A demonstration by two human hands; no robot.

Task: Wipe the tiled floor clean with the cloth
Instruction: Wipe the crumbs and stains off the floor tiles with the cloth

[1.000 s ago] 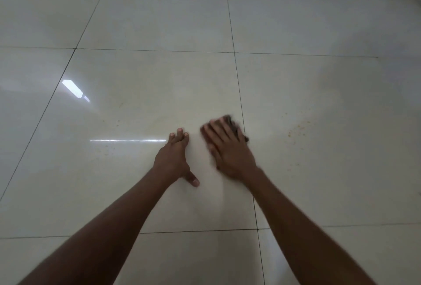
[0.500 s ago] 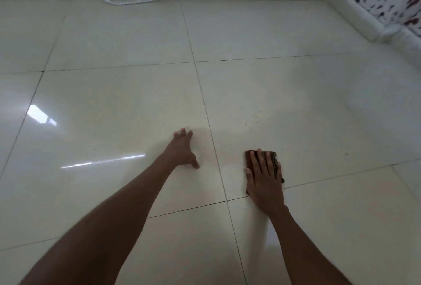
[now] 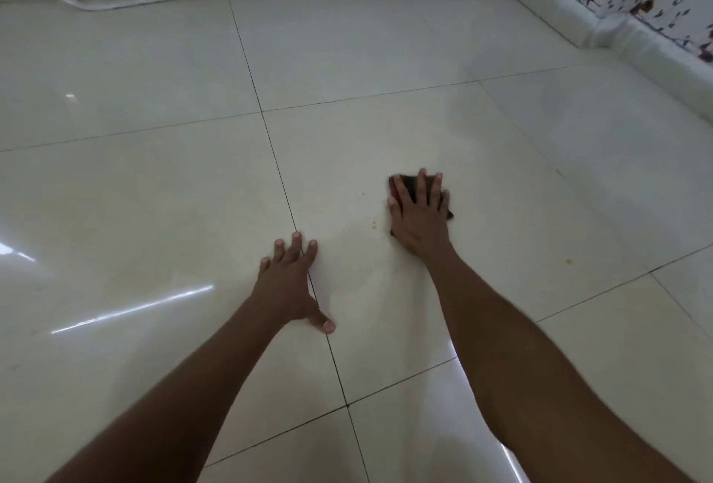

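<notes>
I am wiping the floor [image 3: 386, 58]: my right hand [image 3: 418, 220] is pressing the dark cloth [image 3: 409, 189] flat on the tile, fingers [image 3: 436, 189] spread over it rather than clenched. My left hand [image 3: 287, 283] is lying empty and flat, fingers splayed across a grout line, apparently bracing me. Both arms are reaching forward, nearly straight. Yellowish specks [image 3: 373, 227] are lying just left of the cloth; in my judgement the next stroke should sweep leftward over them with steady pressure.
</notes>
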